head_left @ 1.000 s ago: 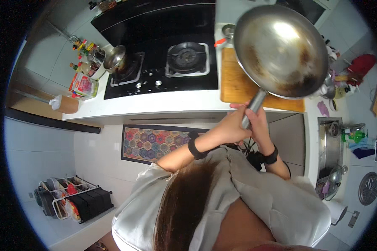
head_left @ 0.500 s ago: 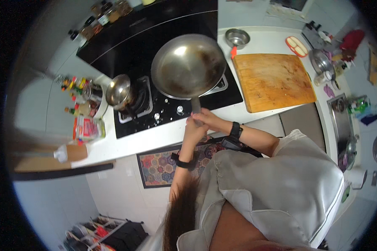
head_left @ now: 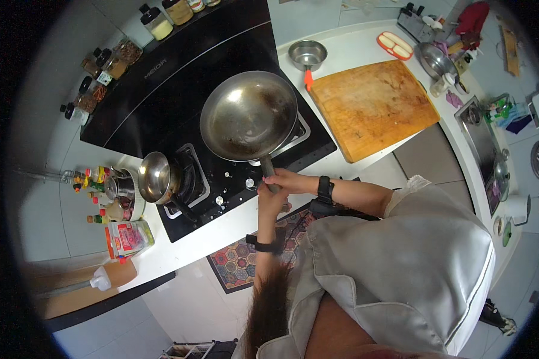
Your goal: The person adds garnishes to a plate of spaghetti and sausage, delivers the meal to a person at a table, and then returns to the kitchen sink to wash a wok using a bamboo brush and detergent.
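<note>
With both hands I grip the handle of a large steel wok (head_left: 249, 116) over the right burner of the black gas stove (head_left: 161, 128). Its bare metal inside faces up, stained brown in places. My left hand (head_left: 272, 198) is closed round the handle's near end. My right hand (head_left: 294, 181) wraps the handle just beside it, closer to the bowl. Whether the wok's base touches the burner grate, I cannot tell. A smaller steel pan (head_left: 156, 178) with a dark handle sits on the left burner.
Right of the stove lie a wooden cutting board (head_left: 374, 110) and a small steel pot (head_left: 308, 55) with an orange handle. Spice jars (head_left: 126, 51) line the back ledge. Bottles (head_left: 99, 194) and a bag (head_left: 129, 239) stand at the left. A sink (head_left: 479, 143) is far right.
The view has swung, so the counter and stove appear rotated. The wok looks smaller and lower toward the burner. Both hands keep their hold on its handle.
</note>
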A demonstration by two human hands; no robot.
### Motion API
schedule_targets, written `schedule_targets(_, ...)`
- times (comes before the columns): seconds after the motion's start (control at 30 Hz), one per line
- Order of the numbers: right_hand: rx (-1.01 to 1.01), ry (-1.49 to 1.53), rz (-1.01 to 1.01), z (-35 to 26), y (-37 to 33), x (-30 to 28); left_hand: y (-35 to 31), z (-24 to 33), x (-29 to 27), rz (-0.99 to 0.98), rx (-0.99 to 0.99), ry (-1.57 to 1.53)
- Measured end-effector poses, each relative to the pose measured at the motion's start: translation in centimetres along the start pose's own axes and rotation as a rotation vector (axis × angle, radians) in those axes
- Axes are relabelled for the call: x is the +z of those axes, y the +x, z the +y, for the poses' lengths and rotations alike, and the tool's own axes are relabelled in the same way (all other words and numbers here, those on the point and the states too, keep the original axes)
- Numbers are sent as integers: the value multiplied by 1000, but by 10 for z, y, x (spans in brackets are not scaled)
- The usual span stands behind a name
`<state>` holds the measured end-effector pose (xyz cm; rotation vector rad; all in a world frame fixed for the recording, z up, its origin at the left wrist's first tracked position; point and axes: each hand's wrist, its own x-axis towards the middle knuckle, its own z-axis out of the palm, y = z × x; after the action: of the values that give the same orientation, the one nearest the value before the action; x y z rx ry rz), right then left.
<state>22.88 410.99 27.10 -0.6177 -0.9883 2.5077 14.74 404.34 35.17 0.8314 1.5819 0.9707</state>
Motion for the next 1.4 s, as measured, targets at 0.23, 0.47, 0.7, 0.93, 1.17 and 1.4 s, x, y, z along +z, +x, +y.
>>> schedule_targets(0.23,-50,-37,-91,-34,-22,-2,19,-2,10,-48,-46,-53)
schedule_targets(0.47,26,-928,-212,-75,-34,-48,37,-27,9,-34,-186,62)
schedule_targets(0.7,-409,-828,510,-175,-239,-174,43,-30,4,251,139,634)
schedule_targets(0.93,-307,-596,1329,-182,-460,-332,-2,56,91,982,494,964)
schedule_targets(1.17,-217,-878,1543,-212,-505,-538,15,69,270,510,676,736)
schedule_targets(1.4,17,-1422,1715,-245,-479,-654,-31,37,329,216,279,732)
